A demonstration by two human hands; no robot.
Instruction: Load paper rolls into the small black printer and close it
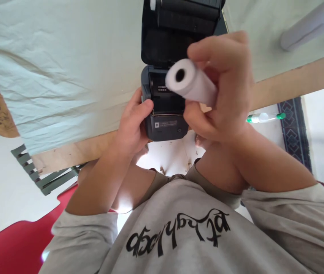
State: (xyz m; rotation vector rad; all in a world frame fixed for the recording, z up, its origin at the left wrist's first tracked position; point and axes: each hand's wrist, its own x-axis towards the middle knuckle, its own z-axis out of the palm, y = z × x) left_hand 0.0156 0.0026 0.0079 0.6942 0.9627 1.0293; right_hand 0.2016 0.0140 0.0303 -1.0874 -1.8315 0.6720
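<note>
Now, seated at a cloth-covered surface (pixel 65 68), you steady a small dark printer (pixel 164 125) with your left hand (pixel 132 121), fingers wrapped around its left side and thumb pressed against the front edge, while its lid (pixel 179 26) stands open behind the empty paper bay. Your right hand (pixel 221 87) is closed around a white paper roll (pixel 190 82), held just above and to the right of the bay, apart from the printer body. The roll's long axis runs slantwise, its open core end facing toward you and to the left, the far end buried in your palm. By the look of it, the step in hand is bringing the roll to the bay; seating it would likely call for turning the roll until its axis lies crosswise, parallel to the printer's front edge, then lowering it between the bay walls while the left hand keeps the body from sliding on the cloth. A second pale tube (pixel 310 26) lies well apart at upper right, and a green-capped pen (pixel 264 117) shows beyond your right wrist.
</note>
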